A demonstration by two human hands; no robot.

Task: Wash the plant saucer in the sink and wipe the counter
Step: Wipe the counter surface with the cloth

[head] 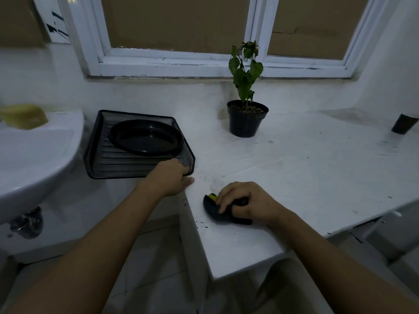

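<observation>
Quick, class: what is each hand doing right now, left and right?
Left hand: gripping the near corner of the black tray at the counter edge.
Right hand: closed on a dark sponge, pressing it on the counter.

I see two bare forearms reaching in from the bottom of my view, with no sleeve showing on either as far up as the picture goes. The left hand and the right hand carry no glove, ring, watch or band that I can make out. The dim light hides finer detail such as nails.
</observation>
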